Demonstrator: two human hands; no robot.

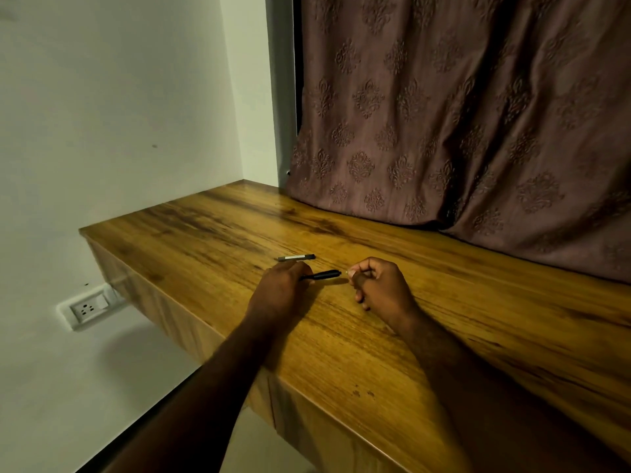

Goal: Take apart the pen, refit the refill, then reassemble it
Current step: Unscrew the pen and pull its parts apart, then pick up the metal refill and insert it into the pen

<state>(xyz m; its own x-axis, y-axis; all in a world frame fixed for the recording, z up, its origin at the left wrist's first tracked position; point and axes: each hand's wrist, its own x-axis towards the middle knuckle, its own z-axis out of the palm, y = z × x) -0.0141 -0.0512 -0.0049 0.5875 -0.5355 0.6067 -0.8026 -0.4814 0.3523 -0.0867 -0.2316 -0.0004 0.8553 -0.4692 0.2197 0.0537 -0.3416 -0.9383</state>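
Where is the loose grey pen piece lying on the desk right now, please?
In the head view, the grey pen piece lies flat on the wooden desk, just beyond the left hand, apart from the black pen section that hand holds.

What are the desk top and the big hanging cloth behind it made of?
The desk top looks like wood or a wood-look laminate: streaked brown grain with a soft sheen, so which one stays open. The curtain appears to be woven fabric, matte mauve-brown, with raised floral motifs and loose folds.
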